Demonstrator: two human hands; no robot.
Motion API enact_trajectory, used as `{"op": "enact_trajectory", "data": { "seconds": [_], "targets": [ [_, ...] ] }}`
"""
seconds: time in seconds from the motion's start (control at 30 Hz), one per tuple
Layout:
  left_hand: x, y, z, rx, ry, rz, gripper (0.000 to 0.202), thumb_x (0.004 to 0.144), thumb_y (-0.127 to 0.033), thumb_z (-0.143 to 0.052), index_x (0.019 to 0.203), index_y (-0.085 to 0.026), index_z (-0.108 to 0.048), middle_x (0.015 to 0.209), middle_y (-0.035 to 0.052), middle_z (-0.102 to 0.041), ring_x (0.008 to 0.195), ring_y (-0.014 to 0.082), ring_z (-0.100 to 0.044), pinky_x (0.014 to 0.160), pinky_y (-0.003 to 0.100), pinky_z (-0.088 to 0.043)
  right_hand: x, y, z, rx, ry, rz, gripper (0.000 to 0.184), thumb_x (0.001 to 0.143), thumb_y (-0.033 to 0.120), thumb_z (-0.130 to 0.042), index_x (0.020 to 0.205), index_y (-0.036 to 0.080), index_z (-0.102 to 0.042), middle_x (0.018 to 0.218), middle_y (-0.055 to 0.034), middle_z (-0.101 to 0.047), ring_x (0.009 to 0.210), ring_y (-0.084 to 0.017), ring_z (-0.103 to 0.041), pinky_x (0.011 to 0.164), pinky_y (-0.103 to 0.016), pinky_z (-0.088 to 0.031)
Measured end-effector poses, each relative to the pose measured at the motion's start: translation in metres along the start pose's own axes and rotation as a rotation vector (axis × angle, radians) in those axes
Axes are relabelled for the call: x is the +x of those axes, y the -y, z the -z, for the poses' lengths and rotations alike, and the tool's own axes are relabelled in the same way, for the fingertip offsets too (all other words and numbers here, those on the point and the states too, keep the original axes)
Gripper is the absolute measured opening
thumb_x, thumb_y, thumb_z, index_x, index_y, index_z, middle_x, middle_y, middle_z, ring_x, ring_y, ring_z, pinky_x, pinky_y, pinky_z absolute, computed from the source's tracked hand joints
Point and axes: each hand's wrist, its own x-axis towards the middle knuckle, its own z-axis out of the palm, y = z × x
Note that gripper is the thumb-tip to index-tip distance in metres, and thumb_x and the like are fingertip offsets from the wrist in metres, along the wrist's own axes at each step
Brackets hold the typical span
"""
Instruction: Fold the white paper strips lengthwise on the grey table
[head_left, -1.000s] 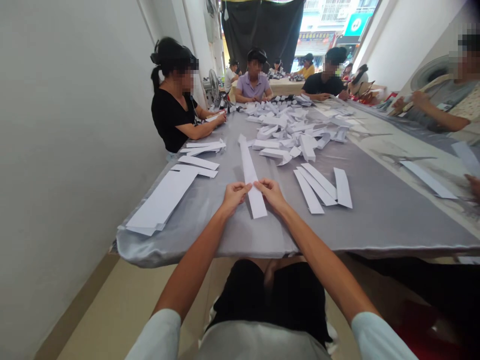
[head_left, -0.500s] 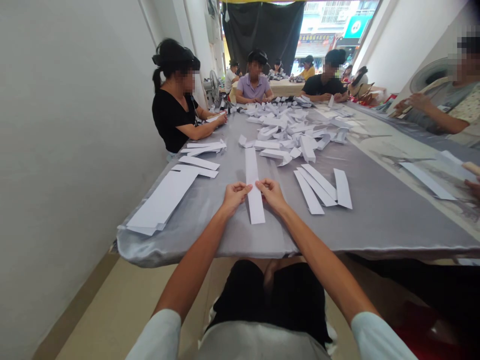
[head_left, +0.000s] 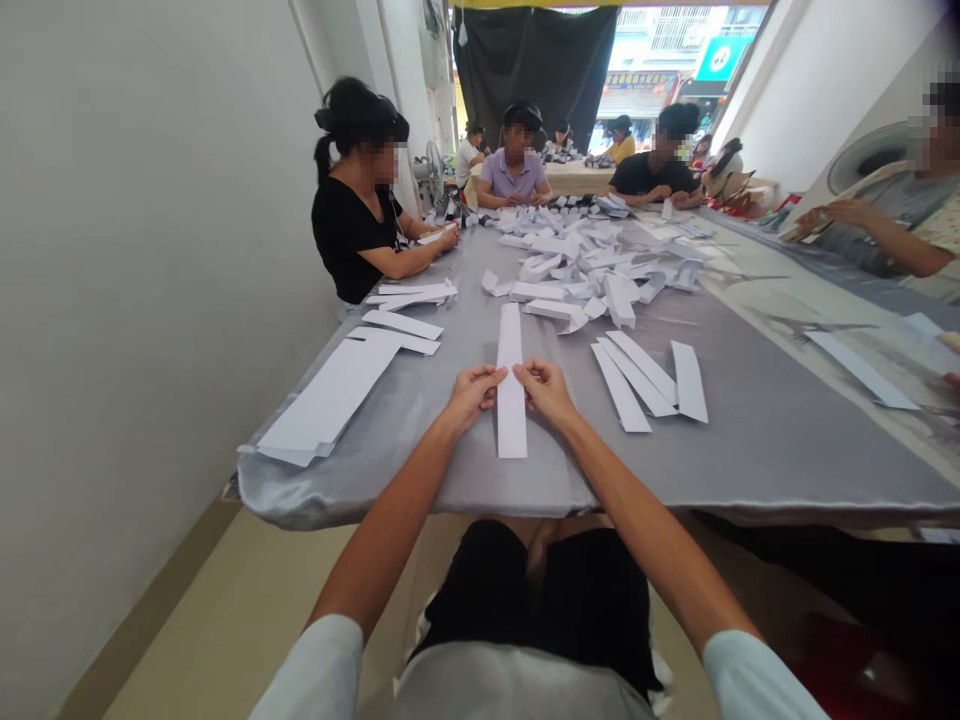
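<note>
Between my two hands, a long white paper strip (head_left: 512, 425) points away from me, held just over the grey cloth. My left hand (head_left: 475, 392) pinches its left edge near the middle, thumb on top and fingers curled. On the opposite edge, my right hand (head_left: 545, 388) grips it the same way, the thumbs almost meeting. Left of my hands lies a stack of wide white paper sheets (head_left: 330, 395), with loose narrow strips (head_left: 403, 324) past it. To the right, several white strips (head_left: 637, 375) lie fanned out, one more (head_left: 689, 382) beside them.
The grey cloth-covered table (head_left: 555, 485) has its near edge before my lap. Beyond the strip spreads a heap of folded white paper pieces (head_left: 577, 260). A co-worker in black (head_left: 356, 210) sits at the left side; others sit at the far end and right. A wall (head_left: 150, 250) stands left.
The strip has turned slightly, its near end swinging a little left and toward me. Both hands keep their pinch. The whole view has shifted slightly.
</note>
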Motion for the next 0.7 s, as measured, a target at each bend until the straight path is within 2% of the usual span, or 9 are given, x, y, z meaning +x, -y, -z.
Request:
{"op": "enact_trajectory", "data": {
  "seconds": [0.1,0.3,0.4,0.5,0.6,0.7],
  "targets": [
    [-0.0002,0.0004,-0.0017,0.008,-0.022,-0.017,0.051,0.057,-0.045,-0.101,0.081,-0.011,-0.070,0.062,-0.0037,-0.052,0.049,0.0032,-0.039,0.038,0.017,-0.016,-0.0014,0.0014,0.0002,-0.003,0.018,0.012,0.052,0.080,0.068,-0.080,0.073,0.023,-0.055,0.054,0.0045,-0.056,0.039,-0.010,-0.046,0.034,-0.023,-0.035],
    [-0.0018,-0.0021,-0.0023,-0.001,-0.026,-0.029,0.048,0.051,-0.032,-0.103,0.071,-0.013,-0.065,0.061,-0.0042,-0.051,0.048,0.0023,-0.037,0.039,0.018,-0.013,-0.0013,0.0000,-0.0003,0.008,0.025,-0.022,0.052,0.080,0.070,-0.077,0.071,0.023,-0.056,0.053,0.0042,-0.056,0.039,-0.012,-0.049,0.033,-0.024,-0.038],
    [-0.0028,-0.0027,-0.0034,0.005,-0.002,0.006,0.047,0.055,-0.038,-0.102,0.075,-0.012,-0.068,0.059,-0.0036,-0.051,0.047,0.0029,-0.038,0.038,0.018,-0.013,-0.0005,-0.0012,0.0011,-0.003,0.021,-0.019,0.052,0.081,0.070,-0.077,0.072,0.023,-0.057,0.054,0.0035,-0.057,0.040,-0.012,-0.051,0.034,-0.025,-0.041],
    [-0.0027,-0.0023,-0.0037,0.011,-0.025,-0.016,0.050,0.057,-0.045,-0.101,0.078,-0.010,-0.072,0.057,-0.0035,-0.050,0.047,0.0031,-0.038,0.038,0.018,-0.014,-0.0004,-0.0018,0.0015,0.002,0.046,-0.025,0.052,0.080,0.069,-0.078,0.069,0.023,-0.055,0.054,0.0035,-0.057,0.040,-0.012,-0.051,0.034,-0.024,-0.041],
    [-0.0027,-0.0027,-0.0031,0.022,-0.022,-0.027,0.048,0.055,-0.043,-0.102,0.072,-0.010,-0.071,0.053,-0.0048,-0.046,0.045,0.0019,-0.034,0.038,0.018,-0.013,-0.0010,-0.0024,0.0002,0.013,0.058,-0.041,0.054,0.079,0.069,-0.079,0.067,0.024,-0.053,0.053,0.0034,-0.056,0.039,-0.012,-0.050,0.033,-0.025,-0.039],
    [-0.0034,-0.0029,-0.0036,0.024,-0.002,0.000,0.047,0.055,-0.041,-0.102,0.069,-0.011,-0.068,0.053,-0.0044,-0.047,0.044,0.0018,-0.035,0.037,0.019,-0.013,-0.0017,-0.0027,-0.0007,-0.008,0.047,-0.050,0.054,0.081,0.073,-0.074,0.070,0.023,-0.057,0.054,0.0023,-0.058,0.041,-0.013,-0.051,0.034,-0.025,-0.040]
  ]
}}
